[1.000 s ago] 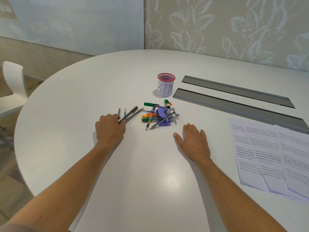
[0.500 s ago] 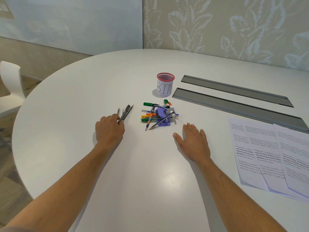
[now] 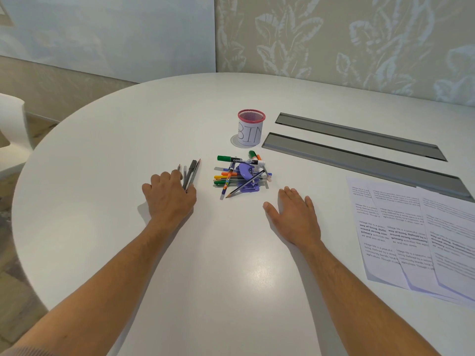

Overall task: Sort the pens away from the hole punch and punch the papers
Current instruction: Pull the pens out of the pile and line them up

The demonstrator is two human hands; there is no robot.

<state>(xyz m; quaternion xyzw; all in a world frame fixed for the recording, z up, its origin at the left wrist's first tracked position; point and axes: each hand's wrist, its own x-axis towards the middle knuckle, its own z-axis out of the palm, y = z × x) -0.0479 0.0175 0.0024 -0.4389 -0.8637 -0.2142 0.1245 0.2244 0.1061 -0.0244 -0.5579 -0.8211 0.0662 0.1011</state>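
Note:
A purple hole punch [image 3: 248, 179] lies in the middle of the white table [image 3: 128, 140], buried in a pile of coloured pens and markers [image 3: 232, 168]. A pencil leans across the punch. My left hand [image 3: 169, 194] rests left of the pile, fingers curled on a small bunch of dark pens and pencils [image 3: 190, 173] that point away from me. My right hand [image 3: 293, 214] lies flat on the table, palm down, fingers apart, just right of the pile and holding nothing. Three printed paper sheets [image 3: 411, 235] overlap at the right.
A white cup with a pink mesh rim [image 3: 251, 127], marked "BIN", stands behind the pile. Two long grey cable slots [image 3: 359, 155] run across the back right. A white chair [image 3: 12, 129] stands off the table's left edge. A wall rises behind the table.
My left hand has turned the bunch of dark pens from slanting right toward the pile to pointing nearly straight away. The right hand has stayed flat in place.

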